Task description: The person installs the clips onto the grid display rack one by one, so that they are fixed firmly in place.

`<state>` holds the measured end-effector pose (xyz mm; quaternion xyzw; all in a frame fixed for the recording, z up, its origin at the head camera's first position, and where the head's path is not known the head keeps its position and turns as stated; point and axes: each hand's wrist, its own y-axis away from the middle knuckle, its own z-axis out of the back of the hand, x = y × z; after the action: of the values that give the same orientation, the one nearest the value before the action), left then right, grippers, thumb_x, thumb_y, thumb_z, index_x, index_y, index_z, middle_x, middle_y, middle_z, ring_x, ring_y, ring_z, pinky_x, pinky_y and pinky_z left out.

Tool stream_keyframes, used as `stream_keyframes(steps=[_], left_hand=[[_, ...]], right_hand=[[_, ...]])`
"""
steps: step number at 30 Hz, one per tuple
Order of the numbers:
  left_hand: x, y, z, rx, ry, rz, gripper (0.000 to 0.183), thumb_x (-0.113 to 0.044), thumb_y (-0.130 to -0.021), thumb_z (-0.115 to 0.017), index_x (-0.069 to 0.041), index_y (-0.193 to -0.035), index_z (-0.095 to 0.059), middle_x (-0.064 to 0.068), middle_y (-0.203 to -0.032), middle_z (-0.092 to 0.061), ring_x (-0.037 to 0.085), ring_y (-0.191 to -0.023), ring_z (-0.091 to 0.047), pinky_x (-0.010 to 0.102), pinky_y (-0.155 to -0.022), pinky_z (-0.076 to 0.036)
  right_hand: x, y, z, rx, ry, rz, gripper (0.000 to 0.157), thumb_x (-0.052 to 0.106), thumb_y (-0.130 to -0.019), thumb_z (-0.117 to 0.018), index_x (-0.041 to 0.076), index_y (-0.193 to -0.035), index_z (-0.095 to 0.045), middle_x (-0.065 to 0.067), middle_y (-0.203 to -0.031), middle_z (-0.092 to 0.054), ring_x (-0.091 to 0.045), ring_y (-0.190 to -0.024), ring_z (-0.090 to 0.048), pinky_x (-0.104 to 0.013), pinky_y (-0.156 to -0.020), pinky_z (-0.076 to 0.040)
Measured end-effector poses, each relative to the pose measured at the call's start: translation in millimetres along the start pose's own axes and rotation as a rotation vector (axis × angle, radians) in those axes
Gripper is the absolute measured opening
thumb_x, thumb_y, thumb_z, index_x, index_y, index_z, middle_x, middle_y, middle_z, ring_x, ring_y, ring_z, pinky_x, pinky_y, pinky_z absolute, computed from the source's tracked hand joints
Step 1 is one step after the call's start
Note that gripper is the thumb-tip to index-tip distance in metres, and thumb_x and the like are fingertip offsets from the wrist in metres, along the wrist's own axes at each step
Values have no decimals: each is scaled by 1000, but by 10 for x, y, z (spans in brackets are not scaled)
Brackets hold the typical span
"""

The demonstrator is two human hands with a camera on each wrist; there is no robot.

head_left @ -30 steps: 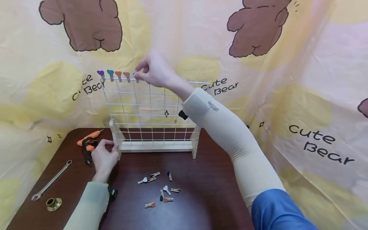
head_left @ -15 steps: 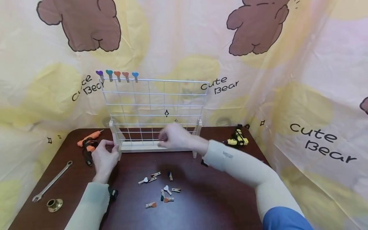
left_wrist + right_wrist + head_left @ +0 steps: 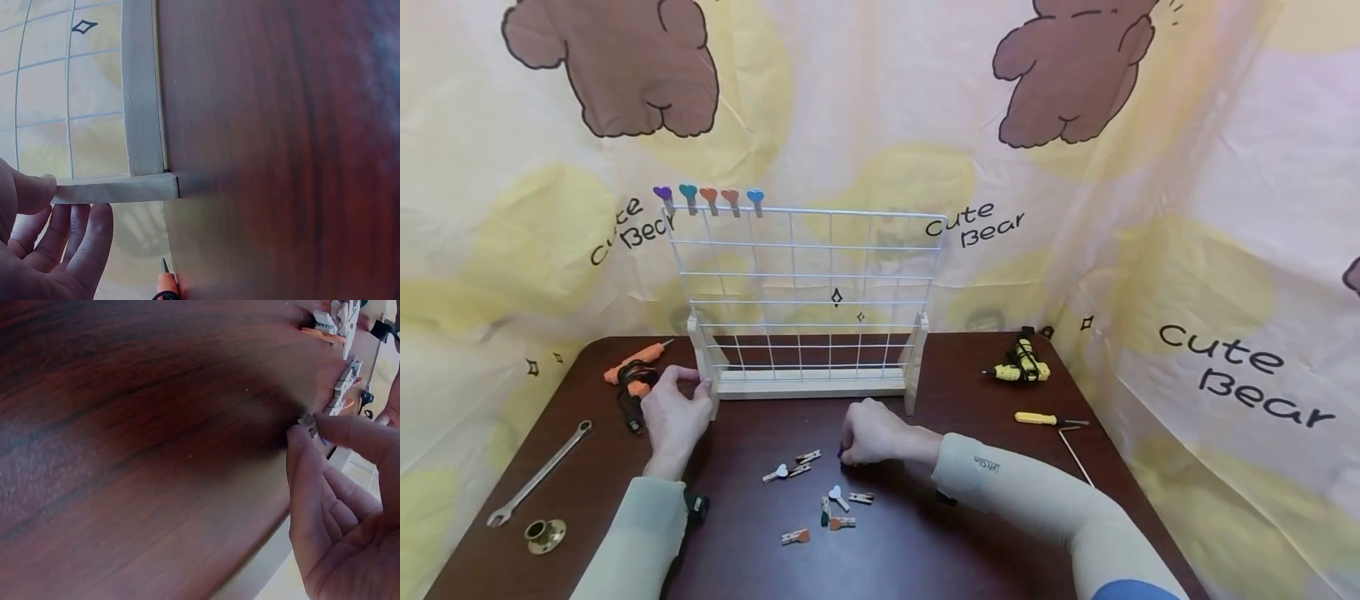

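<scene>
My left hand (image 3: 676,412) grips the wooden side foot (image 3: 112,190) of a white wire grid rack (image 3: 812,274), thumb on one face and fingers on the other. Close above the table in front of the rack, my right hand (image 3: 876,433) pinches a small wooden clothespin (image 3: 308,424) between thumb and fingers. A bit of dark blue-purple shows at its end; the rest is mostly hidden. Along the rack's top wire, toward the left, sit heart clothespins: purple (image 3: 662,193), teal (image 3: 688,192), two orange ones (image 3: 708,196) and blue (image 3: 756,197). Several loose clothespins (image 3: 842,523) lie near my right hand.
On the left are an orange corded tool (image 3: 636,367), a wrench (image 3: 542,473) and a brass flange (image 3: 545,536). A yellow corded tool (image 3: 1018,367), a yellow-handled screwdriver (image 3: 1037,418) and a thin metal rod (image 3: 1077,458) lie right. A patterned curtain (image 3: 1150,250) hangs behind.
My right hand has let go of the blue clothespin on the top wire and come down to the table, where it now pinches another clothespin. The left hand stays on the foot.
</scene>
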<state>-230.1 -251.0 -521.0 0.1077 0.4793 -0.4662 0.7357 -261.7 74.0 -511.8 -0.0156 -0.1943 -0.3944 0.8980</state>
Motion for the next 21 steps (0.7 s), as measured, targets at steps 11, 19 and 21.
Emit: stream_keyframes(steps=[11, 19, 21], left_hand=[[-13, -13, 40, 24, -11, 20, 24, -19, -98, -72, -3, -115, -69, 23, -110, -76, 42, -101, -66, 54, -88, -47], [-14, 18, 40, 30, -3, 24, 24, -19, -98, -72, -2, -116, -69, 26, -112, -75, 44, -102, -65, 57, -89, -47], [-18, 21, 34, 29, -1, 20, 24, -18, -98, -72, -2, -116, -69, 26, -112, -75, 45, -102, -64, 57, -89, -47]], right_hand=[[90, 47, 711, -173, -409, 219, 11, 10, -87, -83, 11, -98, -83, 12, -76, -75, -7, -66, -70, -27, -60, -57], [532, -22, 1761, -325, -483, 274, 20, 9, -96, -76, -1, -113, -79, -5, -100, -82, -12, -86, -77, -29, -74, -62], [681, -71, 2078, -404, -466, 278, 20, 11, -98, -75, 0, -115, -79, -7, -102, -82, -13, -87, -78, -30, -71, -61]])
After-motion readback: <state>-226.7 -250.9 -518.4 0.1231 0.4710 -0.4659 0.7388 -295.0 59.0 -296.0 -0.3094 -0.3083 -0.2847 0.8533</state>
